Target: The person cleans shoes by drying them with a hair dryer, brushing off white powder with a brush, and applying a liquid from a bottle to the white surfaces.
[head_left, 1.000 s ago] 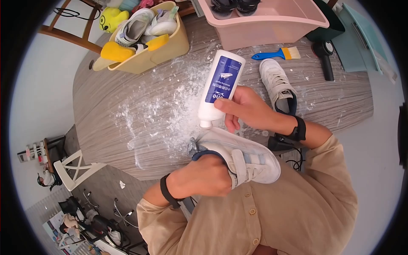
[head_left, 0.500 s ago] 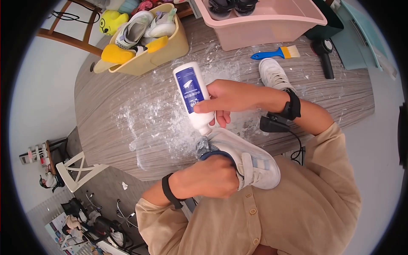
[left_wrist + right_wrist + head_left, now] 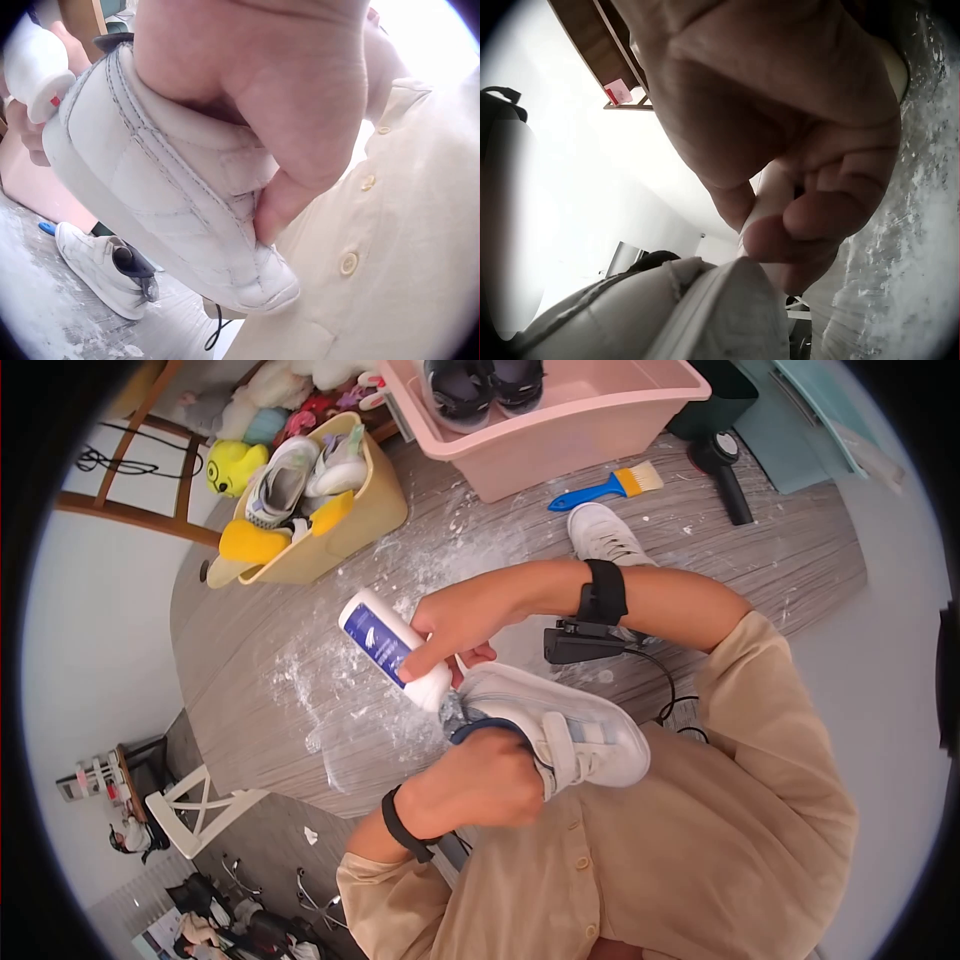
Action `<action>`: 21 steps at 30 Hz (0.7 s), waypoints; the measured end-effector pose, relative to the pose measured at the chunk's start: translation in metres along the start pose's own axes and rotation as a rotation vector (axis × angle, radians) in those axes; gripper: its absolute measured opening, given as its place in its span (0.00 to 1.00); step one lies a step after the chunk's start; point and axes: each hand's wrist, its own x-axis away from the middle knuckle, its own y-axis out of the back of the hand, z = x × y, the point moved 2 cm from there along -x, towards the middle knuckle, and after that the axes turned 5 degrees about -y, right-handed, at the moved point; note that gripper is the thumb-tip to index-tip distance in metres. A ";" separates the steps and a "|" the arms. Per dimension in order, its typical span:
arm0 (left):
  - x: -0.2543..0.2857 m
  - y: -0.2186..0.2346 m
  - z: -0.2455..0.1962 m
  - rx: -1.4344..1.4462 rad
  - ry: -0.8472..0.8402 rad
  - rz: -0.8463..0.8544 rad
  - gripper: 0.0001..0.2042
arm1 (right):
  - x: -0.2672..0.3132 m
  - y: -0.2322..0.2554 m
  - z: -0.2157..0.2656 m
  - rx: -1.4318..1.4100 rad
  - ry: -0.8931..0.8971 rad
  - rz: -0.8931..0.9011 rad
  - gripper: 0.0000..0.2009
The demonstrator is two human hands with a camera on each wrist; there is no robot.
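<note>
My left hand grips a white sneaker at its ankle opening, some fingers hidden inside. In the left wrist view a fingertip presses near the sneaker's strap. The sneaker is held on its side above the table edge, toe to the right. My right hand holds a white bottle with a blue label, thumb across its front. The bottle tilts neck-down, and its mouth is right at the sneaker's heel in the left wrist view. A second white sneaker stands on the table, partly hidden by the right forearm.
White residue marks the wood-grain table. At the back are a yellow bin of shoes, a pink tub with dark shoes, a blue-handled brush and a black handheld device. A cable hangs from the right wrist camera.
The bottle has swung left and lower, tilting further over, with the right hand still round it. The left hand keeps its hold on the sneaker. The head view has shifted.
</note>
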 end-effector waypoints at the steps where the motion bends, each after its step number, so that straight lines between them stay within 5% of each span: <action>1: -0.002 0.003 0.001 -0.001 0.020 -0.101 0.13 | 0.003 0.000 -0.001 -0.005 0.027 -0.063 0.21; 7: 0.011 0.012 0.006 0.280 0.251 -0.538 0.14 | 0.051 0.027 -0.005 -0.064 0.094 -0.352 0.22; 11: 0.032 -0.006 0.014 0.701 0.749 -0.735 0.11 | 0.098 0.045 -0.018 -0.077 0.136 -0.603 0.16; 14: 0.046 -0.021 0.034 0.968 0.778 -0.875 0.14 | 0.128 0.049 -0.030 -0.024 0.190 -0.799 0.15; 17: 0.049 -0.034 0.051 1.402 0.838 -1.034 0.18 | 0.150 0.048 -0.034 -0.040 0.372 -0.809 0.22; 21: 0.040 -0.034 0.067 1.590 0.849 -1.200 0.22 | 0.166 0.042 -0.034 0.355 0.451 -0.885 0.29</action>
